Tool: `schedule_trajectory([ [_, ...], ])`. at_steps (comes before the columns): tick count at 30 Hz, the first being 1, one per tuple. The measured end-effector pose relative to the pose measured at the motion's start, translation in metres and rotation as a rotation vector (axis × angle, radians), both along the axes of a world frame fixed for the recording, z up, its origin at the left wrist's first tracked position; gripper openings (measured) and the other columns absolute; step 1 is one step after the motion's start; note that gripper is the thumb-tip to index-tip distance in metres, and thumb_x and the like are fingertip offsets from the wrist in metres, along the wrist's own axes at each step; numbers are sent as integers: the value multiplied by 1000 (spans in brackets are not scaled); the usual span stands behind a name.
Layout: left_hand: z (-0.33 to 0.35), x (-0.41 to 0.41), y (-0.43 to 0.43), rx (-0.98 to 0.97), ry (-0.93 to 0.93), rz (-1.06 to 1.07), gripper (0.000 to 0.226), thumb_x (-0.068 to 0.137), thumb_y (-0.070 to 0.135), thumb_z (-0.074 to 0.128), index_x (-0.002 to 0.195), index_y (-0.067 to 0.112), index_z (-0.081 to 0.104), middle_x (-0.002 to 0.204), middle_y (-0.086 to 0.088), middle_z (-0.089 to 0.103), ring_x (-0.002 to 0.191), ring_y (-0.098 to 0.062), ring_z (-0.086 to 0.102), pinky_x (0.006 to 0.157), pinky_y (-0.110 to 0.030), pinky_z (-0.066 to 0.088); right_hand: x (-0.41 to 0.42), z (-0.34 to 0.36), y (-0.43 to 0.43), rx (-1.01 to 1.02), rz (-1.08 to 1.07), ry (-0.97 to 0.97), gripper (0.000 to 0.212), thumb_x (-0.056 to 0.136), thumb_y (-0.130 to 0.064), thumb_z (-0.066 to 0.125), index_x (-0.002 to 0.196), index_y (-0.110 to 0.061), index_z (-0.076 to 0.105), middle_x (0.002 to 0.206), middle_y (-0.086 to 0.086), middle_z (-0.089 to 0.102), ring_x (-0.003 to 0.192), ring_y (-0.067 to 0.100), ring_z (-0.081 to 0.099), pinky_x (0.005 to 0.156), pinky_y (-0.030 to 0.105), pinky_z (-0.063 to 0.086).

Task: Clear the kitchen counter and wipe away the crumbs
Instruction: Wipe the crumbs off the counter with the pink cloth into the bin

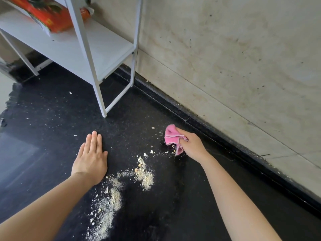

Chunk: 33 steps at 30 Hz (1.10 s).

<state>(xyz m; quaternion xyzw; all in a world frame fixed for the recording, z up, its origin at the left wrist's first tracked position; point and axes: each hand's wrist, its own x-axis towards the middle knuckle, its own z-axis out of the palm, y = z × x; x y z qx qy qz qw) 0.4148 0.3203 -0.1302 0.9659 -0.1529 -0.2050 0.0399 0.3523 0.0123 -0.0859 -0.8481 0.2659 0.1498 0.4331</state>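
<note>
The right hand [190,145] is gripping the bunched cloth [172,138] against the counter [52,110], likely to sweep the crumbs [144,176] lying between both arms, while the left hand [92,157] is resting flat and open, apparently bracing the body

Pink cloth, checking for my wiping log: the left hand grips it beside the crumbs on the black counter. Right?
Not quite. The head view shows the right hand gripping the pink cloth beside the crumbs on the black counter; the left hand lies flat, holding nothing.
</note>
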Motion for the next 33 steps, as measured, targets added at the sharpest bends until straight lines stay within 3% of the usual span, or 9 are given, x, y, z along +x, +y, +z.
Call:
schedule_trajectory([
  [2, -1, 0, 0, -1, -2, -4, 60, 99, 32, 7, 144, 5, -20, 154, -10, -24, 143, -22, -20, 117, -34, -4, -9, 9, -8, -6, -125, -90, 41, 92, -17, 49, 117, -48, 60, 66, -13, 71, 63, 0, 67, 57, 8, 45],
  [6, -2, 1, 1, -14, -9, -5, 60, 98, 31, 8, 145, 5, -18, 155, -10, -23, 144, -23, -19, 118, -35, -3, -51, 22, -52, -137, -432, -51, 34, 88, -8, 49, 98, -30, 73, 72, 9, 70, 71, 17, 64, 70, 32, 49],
  [9, -2, 1, 1, -28, -14, -4, 60, 98, 31, 9, 145, 5, -17, 155, -11, -22, 144, -23, -18, 118, -35, -2, -98, 23, -82, -293, -699, 90, 20, 80, -6, 51, 75, 1, 69, 58, 10, 61, 61, 25, 57, 57, 29, 41],
  [12, -4, 1, 1, -32, -16, -3, 60, 98, 32, 8, 146, 5, -17, 155, -10, -21, 144, -23, -18, 117, -34, -3, -133, 16, -91, -310, -972, 140, 16, 79, -17, 57, 74, -6, 68, 58, 6, 61, 60, 24, 58, 56, 31, 40],
  [15, -5, 1, 0, -31, -27, 4, 61, 98, 31, 10, 146, 4, -16, 156, -11, -20, 144, -23, -17, 118, -34, -1, -130, -3, -92, -266, -1115, 133, 20, 85, -12, 54, 101, -11, 67, 80, 12, 65, 77, 30, 61, 69, 34, 44],
  [19, -4, 1, -1, -36, -17, 0, 61, 98, 30, 12, 146, 3, -14, 156, -11, -19, 144, -24, -17, 119, -35, -1, -102, -20, -85, -359, -989, 257, 28, 92, -11, 46, 116, -3, 59, 104, 20, 63, 89, 34, 60, 68, 34, 41],
  [25, -2, 1, 0, -36, -16, -6, 60, 98, 30, 10, 146, 2, -14, 156, -12, -19, 144, -25, -16, 118, -36, 0, -120, 10, -88, -9, -844, 65, 35, 85, -12, 55, 112, -32, 63, 59, 4, 59, 49, 14, 45, 47, 26, 35],
  [28, 0, 1, -2, -36, -12, -5, 60, 98, 30, 11, 146, 3, -14, 156, -12, -19, 144, -24, -16, 118, -36, 0, -120, 9, -90, -176, -897, 72, 40, 84, -8, 49, 113, -28, 67, 75, 5, 65, 64, 17, 55, 57, 29, 41],
  [33, -1, 0, -1, -13, -19, -11, 60, 98, 30, 10, 145, 3, -15, 156, -12, -20, 144, -24, -16, 118, -36, -1, -84, -4, -61, -146, -485, 117, 52, 89, -5, 40, 115, -47, 54, 69, -4, 65, 62, 10, 57, 55, 22, 40],
])
